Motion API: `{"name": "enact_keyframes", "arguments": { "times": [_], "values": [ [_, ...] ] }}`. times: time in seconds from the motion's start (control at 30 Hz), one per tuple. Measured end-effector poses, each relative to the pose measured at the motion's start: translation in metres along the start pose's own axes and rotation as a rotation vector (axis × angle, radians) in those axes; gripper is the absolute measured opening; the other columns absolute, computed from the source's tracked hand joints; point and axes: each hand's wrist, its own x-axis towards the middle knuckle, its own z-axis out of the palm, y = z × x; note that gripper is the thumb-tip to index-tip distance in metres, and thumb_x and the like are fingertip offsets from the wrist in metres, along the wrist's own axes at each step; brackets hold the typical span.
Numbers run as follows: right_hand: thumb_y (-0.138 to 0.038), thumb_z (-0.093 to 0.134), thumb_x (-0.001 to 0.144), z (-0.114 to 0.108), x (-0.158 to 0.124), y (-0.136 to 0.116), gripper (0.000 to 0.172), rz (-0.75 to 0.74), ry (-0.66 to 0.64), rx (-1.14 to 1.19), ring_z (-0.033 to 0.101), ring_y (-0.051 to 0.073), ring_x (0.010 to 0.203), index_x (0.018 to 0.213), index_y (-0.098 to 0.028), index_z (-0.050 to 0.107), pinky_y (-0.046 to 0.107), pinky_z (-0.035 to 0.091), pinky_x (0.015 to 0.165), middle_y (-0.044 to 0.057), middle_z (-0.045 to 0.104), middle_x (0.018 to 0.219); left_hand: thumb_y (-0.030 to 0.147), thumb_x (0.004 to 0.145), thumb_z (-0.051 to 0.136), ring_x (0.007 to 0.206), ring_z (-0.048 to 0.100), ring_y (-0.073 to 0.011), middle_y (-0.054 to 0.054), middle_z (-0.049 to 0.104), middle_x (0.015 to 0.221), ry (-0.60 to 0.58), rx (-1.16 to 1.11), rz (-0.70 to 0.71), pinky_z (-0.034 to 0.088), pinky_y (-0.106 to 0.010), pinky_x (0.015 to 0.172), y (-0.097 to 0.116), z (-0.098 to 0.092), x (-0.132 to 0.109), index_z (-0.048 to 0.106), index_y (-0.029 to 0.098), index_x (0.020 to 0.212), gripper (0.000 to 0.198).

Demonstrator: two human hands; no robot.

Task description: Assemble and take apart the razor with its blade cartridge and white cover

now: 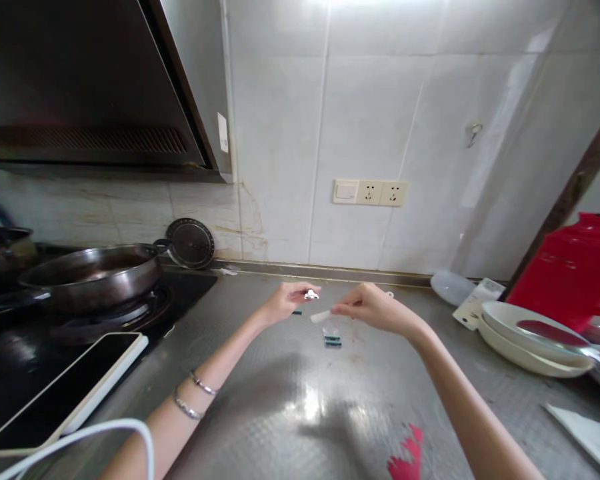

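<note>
My left hand (283, 303) is closed, pinching a small white piece with dark marks (311, 295) between thumb and fingers; its kind is too small to tell. From the closed fingertips of my right hand (367, 307) a flat, whitish translucent strip (321, 317) sticks out to the left. The two hands are a short way apart over the metal counter (260, 413). Between and below them lies a clear packet with small dark green pieces (333, 341). Close to my left fingertips, another dark green piece (297, 313) rests on the counter.
At left, a pan (93, 277) sits on the black stove, with a phone (65, 393) and white cable (105, 427) in front. White dishes (500, 347), a small white box (479, 300) and a red container (570, 267) stand at right. A red scrap (407, 457) lies near the front.
</note>
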Motion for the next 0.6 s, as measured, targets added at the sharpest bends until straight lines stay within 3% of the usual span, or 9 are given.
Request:
{"name": "enact_keyframes", "arguments": {
  "times": [0.17, 0.23, 0.37, 0.5, 0.6],
  "values": [
    [-0.054, 0.038, 0.082, -0.0003, 0.0032, -0.0039, 0.051, 0.039, 0.322, -0.006, 0.021, 0.008, 0.052, 0.051, -0.015, 0.046, 0.023, 0.017, 0.046, -0.002, 0.022, 0.055, 0.023, 0.073, 0.061, 0.096, 0.058, -0.0193, -0.009, 0.066, 0.100, -0.009, 0.001, -0.002, 0.041, -0.033, 0.090, -0.0015, -0.0015, 0.0006, 0.065, 0.012, 0.096, 0.026],
    [-0.054, 0.040, 0.081, 0.0005, 0.0037, -0.0029, 0.052, 0.036, 0.296, -0.046, 0.021, 0.008, 0.052, 0.049, -0.014, 0.048, 0.022, 0.017, 0.046, -0.002, 0.022, 0.055, 0.023, 0.073, 0.061, 0.097, 0.058, -0.0194, -0.010, 0.066, 0.101, -0.018, 0.000, -0.002, 0.041, -0.033, 0.090, -0.0028, -0.0010, 0.0009, 0.065, 0.012, 0.096, 0.026],
    [-0.054, 0.044, 0.079, 0.0027, 0.0027, -0.0016, 0.052, -0.038, 0.126, -0.079, 0.021, 0.008, 0.053, 0.051, -0.012, 0.057, 0.021, 0.017, 0.046, -0.003, 0.025, 0.052, 0.023, 0.073, 0.061, 0.101, 0.057, -0.0211, -0.012, 0.064, 0.105, 0.005, -0.019, -0.009, 0.041, -0.033, 0.091, -0.0020, -0.0004, 0.0010, 0.065, 0.011, 0.096, 0.026],
    [-0.051, 0.042, 0.082, 0.0052, 0.0031, -0.0035, 0.051, -0.020, 0.237, -0.066, 0.026, 0.008, 0.052, 0.067, -0.009, 0.067, 0.021, 0.019, 0.046, -0.001, 0.033, 0.053, 0.020, 0.073, 0.060, 0.099, 0.058, -0.0202, -0.010, 0.065, 0.103, -0.014, -0.004, -0.012, 0.041, -0.033, 0.090, -0.0012, -0.0003, 0.0005, 0.065, 0.012, 0.097, 0.026],
    [-0.051, 0.044, 0.080, 0.0069, 0.0024, -0.0061, 0.049, -0.001, 0.191, -0.104, 0.023, 0.008, 0.051, 0.060, -0.012, 0.064, 0.022, 0.017, 0.045, -0.002, 0.031, 0.050, 0.018, 0.071, 0.060, 0.099, 0.058, -0.0204, -0.010, 0.066, 0.103, -0.031, 0.006, -0.017, 0.042, -0.033, 0.089, -0.0034, 0.0001, 0.0003, 0.065, 0.013, 0.097, 0.027]
  ]
}}
